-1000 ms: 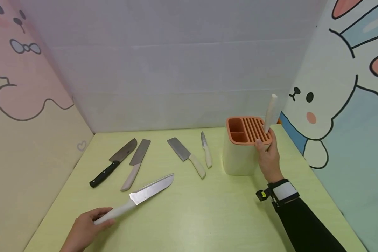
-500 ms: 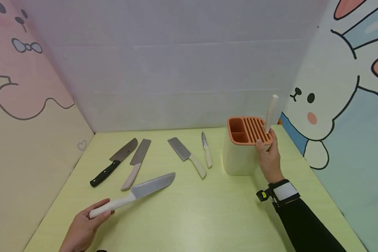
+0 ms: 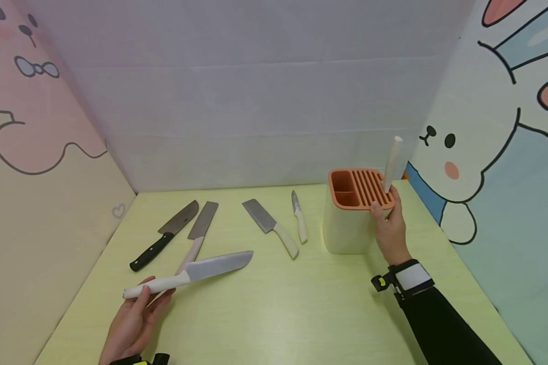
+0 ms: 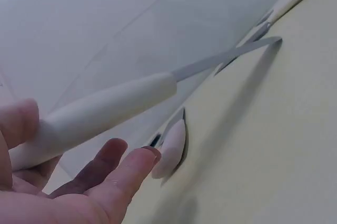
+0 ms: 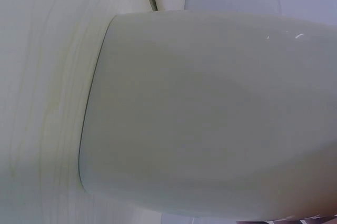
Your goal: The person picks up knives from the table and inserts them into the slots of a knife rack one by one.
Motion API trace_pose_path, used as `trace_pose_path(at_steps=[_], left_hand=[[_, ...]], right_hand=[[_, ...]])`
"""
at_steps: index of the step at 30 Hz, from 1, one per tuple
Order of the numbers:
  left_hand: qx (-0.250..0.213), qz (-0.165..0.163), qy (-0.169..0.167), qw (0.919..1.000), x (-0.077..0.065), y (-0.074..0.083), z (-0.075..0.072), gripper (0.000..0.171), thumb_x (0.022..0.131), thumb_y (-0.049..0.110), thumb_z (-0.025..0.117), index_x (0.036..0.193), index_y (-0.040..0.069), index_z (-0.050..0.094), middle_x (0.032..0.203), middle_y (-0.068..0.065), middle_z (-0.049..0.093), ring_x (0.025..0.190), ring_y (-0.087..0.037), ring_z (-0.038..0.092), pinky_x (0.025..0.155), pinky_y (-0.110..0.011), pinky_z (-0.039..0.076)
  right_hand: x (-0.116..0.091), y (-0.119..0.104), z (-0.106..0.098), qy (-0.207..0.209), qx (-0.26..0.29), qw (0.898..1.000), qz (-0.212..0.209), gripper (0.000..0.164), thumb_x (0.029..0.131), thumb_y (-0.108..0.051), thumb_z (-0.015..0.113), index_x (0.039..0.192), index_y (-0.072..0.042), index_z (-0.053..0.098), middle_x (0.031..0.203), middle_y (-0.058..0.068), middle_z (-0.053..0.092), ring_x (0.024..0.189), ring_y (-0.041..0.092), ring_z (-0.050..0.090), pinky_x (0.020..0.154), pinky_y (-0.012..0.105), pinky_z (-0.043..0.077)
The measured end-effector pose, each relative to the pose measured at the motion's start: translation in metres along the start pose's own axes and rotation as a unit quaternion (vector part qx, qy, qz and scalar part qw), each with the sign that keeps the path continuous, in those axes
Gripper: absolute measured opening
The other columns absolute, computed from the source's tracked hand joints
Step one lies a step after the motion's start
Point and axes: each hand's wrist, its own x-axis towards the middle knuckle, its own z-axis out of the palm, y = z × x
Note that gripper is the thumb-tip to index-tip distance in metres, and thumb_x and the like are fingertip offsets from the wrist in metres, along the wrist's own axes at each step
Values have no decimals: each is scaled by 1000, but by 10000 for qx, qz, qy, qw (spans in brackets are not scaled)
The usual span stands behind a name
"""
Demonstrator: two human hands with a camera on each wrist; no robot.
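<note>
We see a big knife (image 3: 187, 275) at the lower left of the frame.
The left hand (image 3: 132, 324) pinches its white handle (image 4: 105, 109) (the blade (image 3: 221, 264) points right), and, at middle right, the right hand (image 3: 390, 233) grips the knife holder (image 3: 350, 230) on the worktop (image 3: 274, 314).
</note>
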Motion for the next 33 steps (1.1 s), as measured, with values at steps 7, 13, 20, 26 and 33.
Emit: trace_pose_path(at_steps=[7,13,20,26,33], left_hand=[[-977,113,-531,9937,7,-5,3,46,106,21,14,125,1,52,130,-21,55,122,-44,50,105,-50,36],[-704,141,162,9973,7,-9,6,33,106,10,23,123,0,50,126,-15,55,116,-38,56,103,-42,41],[-143,-72,1427,9896,12,-13,14,24,102,6,41,122,4,55,122,-6,59,117,-17,56,109,-29,32],[-510,75,1688,9843,16,-18,19,21,102,13,42,120,5,49,117,-11,61,112,-26,61,106,-35,38],[-697,170,1223,9899,15,-21,19,24,103,28,35,119,11,41,123,-19,60,111,-42,59,103,-50,38]], right_hand=[[0,1,0,-6,-55,10000,-62,61,101,-25,46,153,-30,14,150,6,32,130,15,39,98,12,38],[0,2,0,-21,-3,10000,-86,61,101,-24,46,153,-30,14,151,5,32,131,16,39,99,13,38],[-1,2,0,19,-95,9999,-88,61,101,-24,46,153,-32,14,151,1,31,132,15,38,100,13,37],[-1,1,0,3,-182,9998,-85,60,102,-27,46,152,-32,15,151,1,32,132,16,38,100,13,37],[-1,0,0,23,-218,9997,-61,60,102,-28,46,152,-32,15,151,0,31,134,17,37,101,13,36]])
